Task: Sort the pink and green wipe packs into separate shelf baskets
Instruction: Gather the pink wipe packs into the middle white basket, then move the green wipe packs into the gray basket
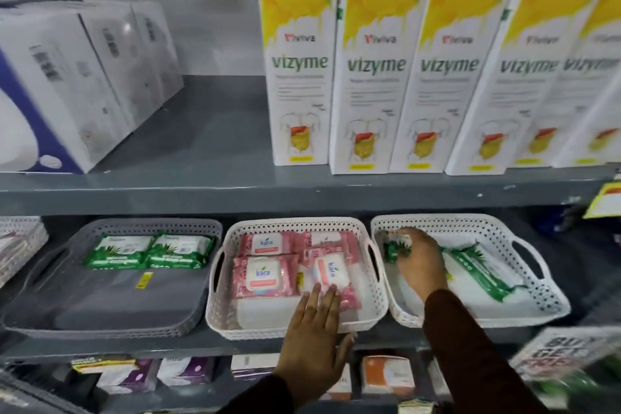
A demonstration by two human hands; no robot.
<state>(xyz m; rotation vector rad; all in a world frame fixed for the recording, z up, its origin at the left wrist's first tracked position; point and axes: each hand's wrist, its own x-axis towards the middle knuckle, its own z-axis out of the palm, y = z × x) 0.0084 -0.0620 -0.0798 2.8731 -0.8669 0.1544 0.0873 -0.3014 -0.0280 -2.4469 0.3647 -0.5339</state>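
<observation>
Three baskets stand side by side on the middle shelf. The grey basket (111, 319) on the left holds two green wipe packs (148, 251) at its back. The white middle basket (295, 323) holds several pink wipe packs (265, 274). My left hand (312, 343) lies flat and open over that basket's front rim, fingertips touching a tilted pink pack (331, 274). In the white right basket (484, 309), my right hand (420, 262) is closed on a green wipe pack (396, 245) at the back left corner. Another green pack (477, 267) lies beside it.
Tall yellow-and-white Vizyme cartons (376, 77) line the upper shelf, with white and blue boxes (67, 84) to their left. Small boxes (386, 376) sit on the shelf below. A white basket (20, 245) stands at the far left, and another (564, 349) at lower right.
</observation>
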